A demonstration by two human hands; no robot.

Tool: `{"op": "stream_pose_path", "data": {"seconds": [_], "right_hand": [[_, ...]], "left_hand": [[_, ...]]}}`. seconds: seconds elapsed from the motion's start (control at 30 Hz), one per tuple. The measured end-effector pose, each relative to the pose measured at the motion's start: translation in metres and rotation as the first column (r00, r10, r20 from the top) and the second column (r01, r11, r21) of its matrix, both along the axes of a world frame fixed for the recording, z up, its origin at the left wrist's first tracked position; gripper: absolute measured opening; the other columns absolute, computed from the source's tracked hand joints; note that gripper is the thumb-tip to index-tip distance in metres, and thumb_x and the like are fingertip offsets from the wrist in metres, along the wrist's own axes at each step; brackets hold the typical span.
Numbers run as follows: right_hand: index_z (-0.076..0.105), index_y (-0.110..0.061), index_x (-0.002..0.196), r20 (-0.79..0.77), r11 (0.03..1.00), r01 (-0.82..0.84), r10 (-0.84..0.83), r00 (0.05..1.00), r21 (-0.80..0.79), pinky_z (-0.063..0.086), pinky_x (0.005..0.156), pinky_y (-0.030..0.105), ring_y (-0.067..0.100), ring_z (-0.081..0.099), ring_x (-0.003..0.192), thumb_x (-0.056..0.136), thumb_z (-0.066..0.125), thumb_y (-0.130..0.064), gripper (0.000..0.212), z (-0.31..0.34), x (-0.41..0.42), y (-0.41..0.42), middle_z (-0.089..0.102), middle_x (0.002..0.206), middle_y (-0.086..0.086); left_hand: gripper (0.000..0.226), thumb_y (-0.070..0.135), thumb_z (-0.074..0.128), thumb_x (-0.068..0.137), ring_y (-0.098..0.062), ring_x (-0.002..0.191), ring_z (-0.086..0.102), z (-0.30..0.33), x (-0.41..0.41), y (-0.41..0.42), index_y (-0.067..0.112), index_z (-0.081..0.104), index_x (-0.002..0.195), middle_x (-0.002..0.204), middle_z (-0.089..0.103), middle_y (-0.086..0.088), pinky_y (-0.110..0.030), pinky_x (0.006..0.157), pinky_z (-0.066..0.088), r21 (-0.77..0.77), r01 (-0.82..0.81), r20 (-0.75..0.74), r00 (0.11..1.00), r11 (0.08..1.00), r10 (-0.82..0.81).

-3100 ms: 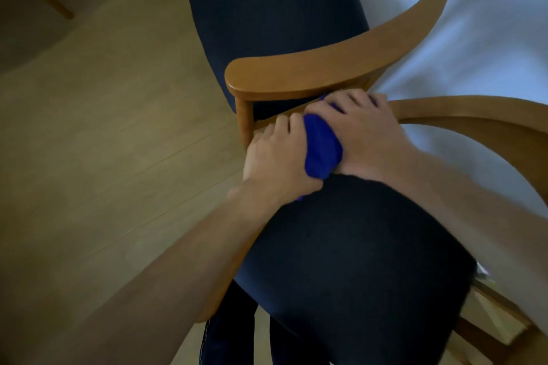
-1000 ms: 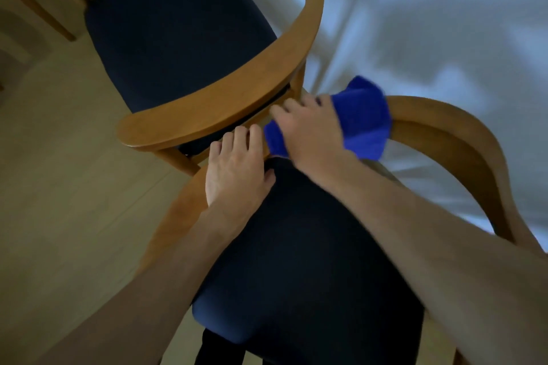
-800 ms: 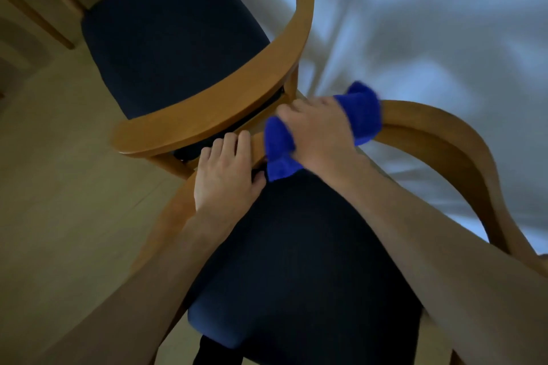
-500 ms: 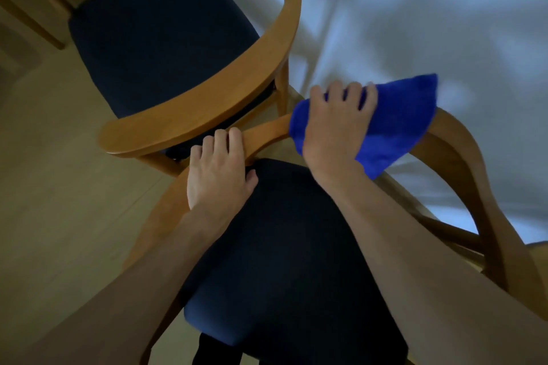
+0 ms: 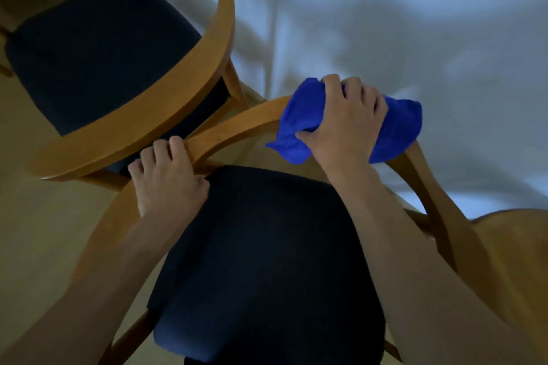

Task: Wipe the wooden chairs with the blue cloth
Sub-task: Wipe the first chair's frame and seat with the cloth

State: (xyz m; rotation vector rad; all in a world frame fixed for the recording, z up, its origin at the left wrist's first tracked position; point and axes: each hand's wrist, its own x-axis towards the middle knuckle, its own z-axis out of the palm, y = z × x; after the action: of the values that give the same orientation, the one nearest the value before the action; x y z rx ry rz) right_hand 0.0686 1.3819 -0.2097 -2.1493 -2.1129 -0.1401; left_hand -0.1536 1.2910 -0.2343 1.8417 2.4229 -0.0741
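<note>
Wall: a pale grey-white wall is filling the upper right, with chair shadows falling across it.
Near chair: a wooden chair with a curved honey-brown back rail and dark navy padded seat is standing directly below the viewer.
Far chair: a second matching wooden armchair with a dark seat is standing just beside it at upper left, its rail nearly touching the near chair's rail.
Right hand: the right hand is pressing down on top of the near rail, its fingers curling round the cloth and rail together.
Left hand: the left hand is bracing the chair, its fingers hooking over the rail's left end.
Cloth: a bright blue bunched cloth is wrapping the crest of the near rail, under the right hand.
Risk: the loose tail hanging below the rail is likely to snag or slip free; wiping too hard could be knocking the near chair against the far one.
</note>
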Motion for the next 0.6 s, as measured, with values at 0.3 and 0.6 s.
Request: {"op": "stream_pose_path", "data": {"seconds": [0.3,0.6], "right_hand": [[0.051,-0.022,0.118,-0.169,0.937,-0.309,0.282,0.945,-0.163,0.039,0.077,0.039,0.026,0.054,0.091,0.062,0.078,-0.053,0.069,0.017,0.051,0.026,0.058,0.102,0.000],[0.046,-0.016,0.111,-0.294,0.955,0.103,-0.186,0.938,-0.277,0.041,0.075,0.039,0.029,0.056,0.095,0.072,0.079,-0.032,0.054,0.001,0.109,-0.004,0.055,0.103,0.003]], "left_hand": [[0.071,0.032,0.076,0.064,-0.027,0.112,0.048,0.009,0.116,0.098,0.014,0.044,0.124,0.118,0.050,-0.005,-0.040,0.095,0.038,0.128,0.303,0.330,0.885,0.944,-0.329],[0.090,0.035,0.085,0.058,-0.028,0.117,0.043,0.014,0.112,0.093,0.014,0.038,0.132,0.127,0.043,-0.006,-0.044,0.101,0.034,0.132,0.346,0.229,0.901,0.929,-0.368]]}}
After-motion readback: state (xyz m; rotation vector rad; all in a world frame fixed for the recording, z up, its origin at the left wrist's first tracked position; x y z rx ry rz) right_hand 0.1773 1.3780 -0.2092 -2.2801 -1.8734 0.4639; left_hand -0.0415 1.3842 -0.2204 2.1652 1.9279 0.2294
